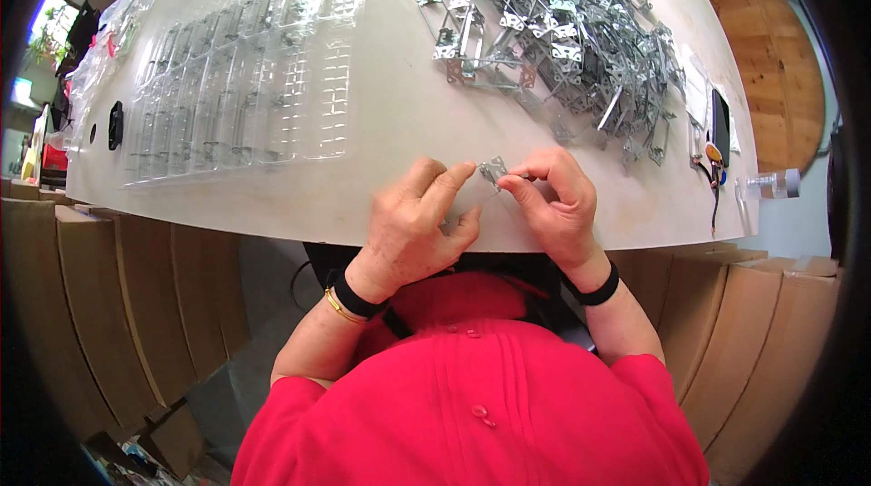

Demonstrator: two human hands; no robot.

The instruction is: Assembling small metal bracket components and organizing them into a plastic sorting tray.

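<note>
A small grey metal bracket (493,170) is pinched between the thumb and index finger of my right hand (560,205), just above the near part of the white table. My left hand (413,225) is close on the bracket's left side, thumb and index finger spread apart. Its index fingertip reaches the bracket's edge; whether it touches cannot be made out. Beyond my hands, a large heap of similar metal brackets (590,50) covers the far right of the table. Clear plastic blister trays (336,114) lie at the left, with metal parts in several of their long slots.
A black oblong item (115,126) lies near the table's left end. At the right end are a dark phone-like object (720,123), a small tool with orange and a clear bottle (771,185). Cardboard boxes (136,304) line the near side. A round wooden board (767,68) stands beyond the right edge.
</note>
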